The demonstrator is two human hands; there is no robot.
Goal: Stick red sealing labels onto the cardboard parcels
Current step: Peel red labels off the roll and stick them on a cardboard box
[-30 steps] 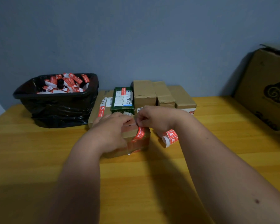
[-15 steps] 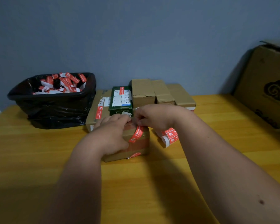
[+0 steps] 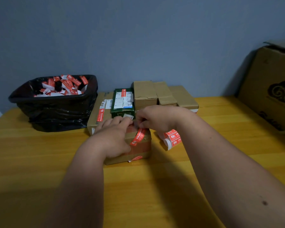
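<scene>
A small cardboard parcel [image 3: 138,151] wrapped in brown tape sits on the yellow table in front of me. My left hand [image 3: 113,137] rests on its top and left side, fingers curled over the far edge. My right hand [image 3: 156,118] pinches the upper end of a red sealing label [image 3: 138,137], which hangs slantwise over the parcel's top. Another red label shows at the parcel's lower front edge. A roll of red labels [image 3: 172,139] lies just right of the parcel.
Behind stand a flat carton [image 3: 99,111] with a red label, a green box [image 3: 123,102] and three plain brown boxes [image 3: 144,93]. A bin lined with a black bag [image 3: 56,106] holds label scraps at left. A big carton [image 3: 270,89] stands at right.
The label's free end has swung a little left and down across the parcel top. Both hands stay at the parcel's far edge.
</scene>
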